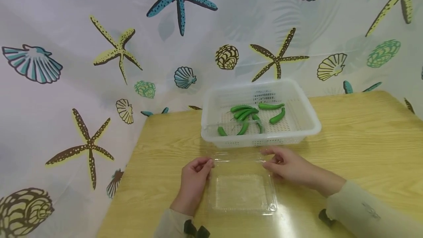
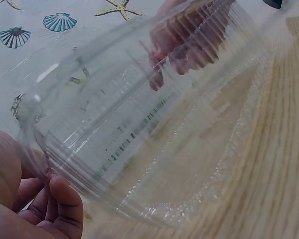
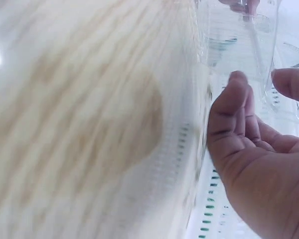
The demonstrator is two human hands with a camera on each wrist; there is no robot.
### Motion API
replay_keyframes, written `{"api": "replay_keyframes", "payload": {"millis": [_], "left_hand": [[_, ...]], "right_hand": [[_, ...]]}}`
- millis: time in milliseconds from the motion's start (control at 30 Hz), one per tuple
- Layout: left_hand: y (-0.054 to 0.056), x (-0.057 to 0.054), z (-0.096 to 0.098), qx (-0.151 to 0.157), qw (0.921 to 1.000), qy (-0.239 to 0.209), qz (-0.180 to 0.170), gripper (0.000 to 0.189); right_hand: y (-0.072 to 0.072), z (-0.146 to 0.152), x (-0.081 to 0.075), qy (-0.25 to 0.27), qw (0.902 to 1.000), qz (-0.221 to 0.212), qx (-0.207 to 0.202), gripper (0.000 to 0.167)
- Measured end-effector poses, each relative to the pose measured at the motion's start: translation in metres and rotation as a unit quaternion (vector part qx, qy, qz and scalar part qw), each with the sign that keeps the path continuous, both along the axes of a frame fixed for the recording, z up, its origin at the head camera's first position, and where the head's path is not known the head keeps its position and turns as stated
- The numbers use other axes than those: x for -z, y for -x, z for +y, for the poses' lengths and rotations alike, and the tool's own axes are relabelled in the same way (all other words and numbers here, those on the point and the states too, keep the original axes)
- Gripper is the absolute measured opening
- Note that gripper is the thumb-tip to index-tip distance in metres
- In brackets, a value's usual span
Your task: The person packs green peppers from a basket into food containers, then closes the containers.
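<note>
A clear plastic clamshell box lies on the table with its lid raised at the back, overlapping the basket's front in the head view. My left hand pinches the box's left edge between thumb and fingers, as the left wrist view shows close up. On the other side my right hand is at the box's right edge, thumb and forefinger apart with the fingertips right at the plastic. In the right wrist view, a gap shows between the thumb and fingers of this hand.
A white plastic basket with a perforated floor stands just behind the box. Several green peppers lie in it. The wooden table reaches back to a hanging cloth printed with starfish and shells.
</note>
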State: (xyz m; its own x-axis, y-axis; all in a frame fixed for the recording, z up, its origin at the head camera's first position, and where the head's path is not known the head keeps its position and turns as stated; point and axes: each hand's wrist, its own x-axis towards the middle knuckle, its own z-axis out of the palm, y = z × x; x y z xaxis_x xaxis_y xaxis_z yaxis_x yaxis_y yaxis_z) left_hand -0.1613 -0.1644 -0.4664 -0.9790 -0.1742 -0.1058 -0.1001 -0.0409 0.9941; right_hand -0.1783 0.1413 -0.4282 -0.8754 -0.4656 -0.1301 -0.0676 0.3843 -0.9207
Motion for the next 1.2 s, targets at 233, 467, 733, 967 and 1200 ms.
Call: {"api": "replay_keyframes", "payload": {"millis": [233, 467, 733, 967, 1200], "left_hand": [[0.002, -0.002, -0.003, -0.004, 1.0, 0.004, -0.001, 0.022], [0.0, -0.003, -0.006, -0.007, 0.9999, 0.008, -0.012, 0.02], [-0.002, -0.001, -0.009, -0.01, 0.9999, 0.005, -0.013, 0.022], [-0.001, -0.002, -0.009, -0.011, 0.9998, 0.011, -0.011, 0.021], [-0.001, -0.002, -0.003, 0.003, 0.9999, 0.008, -0.008, 0.021]], "right_hand": [[0.0, 0.007, 0.001, -0.013, 0.9997, 0.003, -0.021, 0.047], [-0.001, 0.013, -0.041, -0.127, 0.9848, 0.086, -0.081, 0.04], [0.047, 0.007, -0.15, -0.152, 0.9723, 0.171, -0.047, 0.025], [0.137, 0.0, -0.161, -0.177, 0.9688, 0.169, 0.04, 0.039], [0.19, 0.017, -0.115, -0.276, 0.9469, 0.158, 0.047, 0.046]]}}
